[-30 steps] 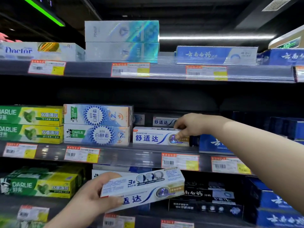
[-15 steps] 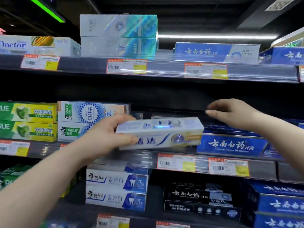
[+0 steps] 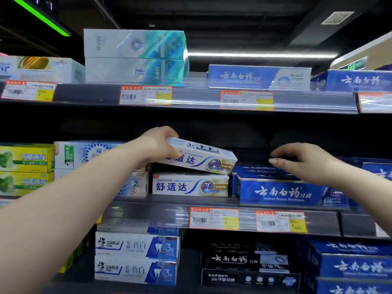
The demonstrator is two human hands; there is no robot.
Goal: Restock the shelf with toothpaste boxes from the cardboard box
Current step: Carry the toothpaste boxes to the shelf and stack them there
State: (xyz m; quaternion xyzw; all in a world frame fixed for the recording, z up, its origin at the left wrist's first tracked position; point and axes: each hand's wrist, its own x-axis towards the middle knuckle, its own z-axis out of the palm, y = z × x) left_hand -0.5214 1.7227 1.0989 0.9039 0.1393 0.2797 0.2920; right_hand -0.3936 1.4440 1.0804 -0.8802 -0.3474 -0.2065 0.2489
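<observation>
My left hand (image 3: 156, 145) grips the left end of a white and blue Sensodyne toothpaste box (image 3: 201, 157). The box is tilted, its right end lower, resting on top of an identical Sensodyne box (image 3: 189, 185) that lies on the middle shelf (image 3: 148, 213). My right hand (image 3: 305, 161) hovers with fingers apart over the blue toothpaste boxes (image 3: 282, 193) to the right, holding nothing. The cardboard box is out of view.
White Darlie boxes (image 3: 84, 154) and green Darlie boxes (image 3: 25, 168) stand left of the Sensodyne stack. The top shelf (image 3: 197, 98) carries holographic boxes (image 3: 135, 57) and blue boxes. Below are Darlie boxes (image 3: 135, 257), black boxes (image 3: 246, 268) and blue boxes.
My left hand carried the Sensodyne box up from below the middle shelf and onto the shelved Sensodyne box. My right hand let go of the shelved box and moved right above the blue boxes.
</observation>
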